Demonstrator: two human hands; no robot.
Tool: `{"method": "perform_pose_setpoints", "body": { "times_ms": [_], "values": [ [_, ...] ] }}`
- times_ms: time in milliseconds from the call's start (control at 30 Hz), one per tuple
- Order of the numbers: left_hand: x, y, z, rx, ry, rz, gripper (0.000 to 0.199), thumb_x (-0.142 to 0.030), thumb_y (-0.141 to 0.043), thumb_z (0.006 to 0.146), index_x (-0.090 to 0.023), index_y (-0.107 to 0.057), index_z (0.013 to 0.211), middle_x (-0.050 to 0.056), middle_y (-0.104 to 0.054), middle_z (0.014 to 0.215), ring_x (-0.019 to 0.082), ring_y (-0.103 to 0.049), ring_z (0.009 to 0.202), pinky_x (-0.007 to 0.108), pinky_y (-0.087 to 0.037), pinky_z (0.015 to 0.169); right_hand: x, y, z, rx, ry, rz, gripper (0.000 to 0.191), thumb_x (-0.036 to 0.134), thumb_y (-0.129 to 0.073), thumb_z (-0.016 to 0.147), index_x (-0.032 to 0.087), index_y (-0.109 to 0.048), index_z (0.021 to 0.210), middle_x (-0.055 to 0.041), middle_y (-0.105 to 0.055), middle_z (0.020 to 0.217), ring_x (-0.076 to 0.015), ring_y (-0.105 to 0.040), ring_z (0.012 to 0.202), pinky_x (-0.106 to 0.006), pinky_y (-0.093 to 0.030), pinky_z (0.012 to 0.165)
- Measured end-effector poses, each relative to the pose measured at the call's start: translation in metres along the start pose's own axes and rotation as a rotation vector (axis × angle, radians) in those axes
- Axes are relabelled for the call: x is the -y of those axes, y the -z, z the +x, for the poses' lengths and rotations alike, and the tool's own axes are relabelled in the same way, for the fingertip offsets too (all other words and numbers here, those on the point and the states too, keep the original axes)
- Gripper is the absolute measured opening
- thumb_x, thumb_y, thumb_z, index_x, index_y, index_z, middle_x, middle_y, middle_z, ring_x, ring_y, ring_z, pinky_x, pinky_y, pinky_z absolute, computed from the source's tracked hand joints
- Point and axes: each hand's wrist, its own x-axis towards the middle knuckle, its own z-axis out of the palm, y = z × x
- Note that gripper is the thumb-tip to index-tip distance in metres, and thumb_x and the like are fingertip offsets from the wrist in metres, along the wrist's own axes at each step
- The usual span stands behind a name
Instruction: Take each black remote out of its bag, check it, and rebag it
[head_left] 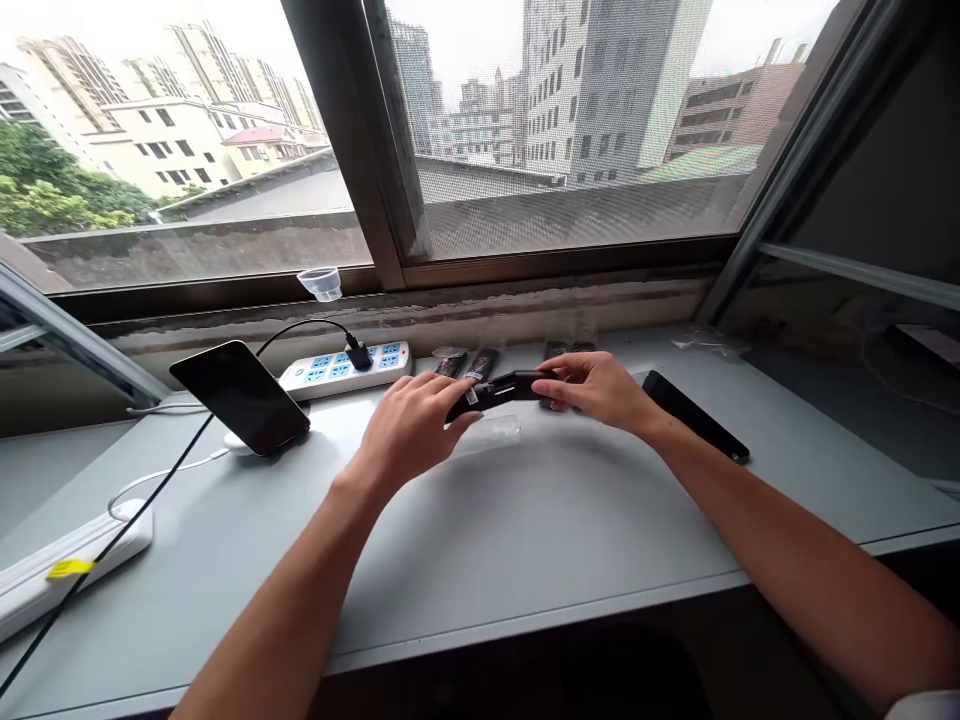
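Both my hands meet over a grey windowsill table (525, 540). Between them is a slim black phone-like device (501, 389), held level just above the table. My left hand (411, 425) grips its near left end with the fingertips. My right hand (596, 388) pinches its right end from above. Under the device lies a clear plastic film or case (491, 432) on the table. Whether the device is a phone or a cover I cannot tell.
A dark phone (241, 395) leans on a white stand at the left. A white power strip (346, 367) with a black plug lies by the window; another strip (67, 565) sits at the far left. Another black phone (694, 415) lies at the right. Small dark packets (465, 362) line the back.
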Motion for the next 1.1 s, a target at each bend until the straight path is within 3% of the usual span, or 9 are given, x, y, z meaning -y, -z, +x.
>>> {"method": "perform_pose_setpoints", "body": {
  "times_ms": [100, 200, 333, 467, 767, 933, 1100],
  "values": [
    [0.015, 0.002, -0.003, -0.032, 0.027, -0.022, 0.041, -0.040, -0.064, 0.101, -0.020, -0.068, 0.137, 0.012, -0.076, 0.122, 0.034, -0.067, 0.116, 0.053, -0.055, 0.099, -0.007, 0.007, 0.004, -0.018, 0.042, 0.150, 0.043, 0.053, -0.087, 0.080, 0.023, -0.083, 0.111, -0.0089, -0.081, 0.106, -0.0272, -0.078, 0.095, -0.041, -0.064, 0.087],
    [0.026, 0.002, -0.005, -0.037, 0.031, -0.042, 0.041, -0.039, -0.063, 0.101, -0.021, -0.068, 0.137, 0.011, -0.075, 0.126, 0.034, -0.067, 0.118, 0.053, -0.055, 0.101, -0.011, 0.008, 0.005, -0.005, 0.125, 0.149, 0.033, 0.049, -0.087, 0.081, 0.023, -0.086, 0.101, -0.0112, -0.075, 0.129, -0.0320, -0.073, 0.117, -0.043, -0.062, 0.098],
    [0.029, 0.000, -0.006, -0.033, 0.037, -0.063, 0.041, -0.039, -0.063, 0.101, -0.022, -0.068, 0.138, 0.011, -0.074, 0.128, 0.033, -0.067, 0.117, 0.052, -0.055, 0.100, -0.013, 0.005, 0.003, 0.029, 0.165, 0.113, 0.030, 0.048, -0.087, 0.082, 0.023, -0.087, 0.098, -0.0128, -0.071, 0.137, -0.0309, -0.074, 0.111, -0.045, -0.064, 0.093],
    [0.029, -0.001, -0.006, -0.025, 0.032, -0.071, 0.041, -0.038, -0.063, 0.101, -0.021, -0.067, 0.138, 0.011, -0.073, 0.130, 0.033, -0.067, 0.119, 0.051, -0.055, 0.099, -0.016, 0.003, 0.005, 0.028, 0.234, 0.103, 0.028, 0.046, -0.088, 0.080, 0.023, -0.085, 0.096, -0.0115, -0.069, 0.134, -0.0284, -0.073, 0.110, -0.045, -0.065, 0.094],
    [0.025, 0.000, -0.005, -0.010, 0.029, -0.076, 0.040, -0.041, -0.061, 0.102, -0.021, -0.068, 0.136, 0.011, -0.074, 0.129, 0.033, -0.068, 0.116, 0.049, -0.057, 0.096, -0.017, 0.005, 0.007, 0.028, 0.331, -0.018, 0.047, 0.039, -0.085, 0.083, 0.027, -0.073, 0.127, -0.0077, -0.070, 0.128, -0.0258, -0.069, 0.114, -0.046, -0.059, 0.104],
    [0.027, -0.003, -0.006, -0.021, 0.047, -0.081, 0.040, -0.039, -0.063, 0.101, -0.023, -0.067, 0.138, 0.011, -0.073, 0.129, 0.033, -0.067, 0.119, 0.049, -0.056, 0.098, -0.010, 0.006, 0.002, 0.026, 0.265, -0.108, 0.041, 0.045, -0.076, 0.091, 0.024, -0.075, 0.126, -0.0094, -0.074, 0.125, -0.0250, -0.069, 0.105, -0.039, -0.058, 0.088],
    [0.021, -0.002, -0.004, -0.059, 0.021, -0.097, 0.040, -0.034, -0.067, 0.100, -0.022, -0.067, 0.138, 0.011, -0.072, 0.132, 0.031, -0.066, 0.120, 0.051, -0.055, 0.102, -0.007, 0.002, 0.002, 0.104, 0.110, -0.030, 0.045, 0.057, -0.063, 0.099, 0.017, -0.078, 0.112, -0.0053, -0.075, 0.079, -0.0188, -0.068, 0.071, -0.030, -0.050, 0.060]
  ]
}}
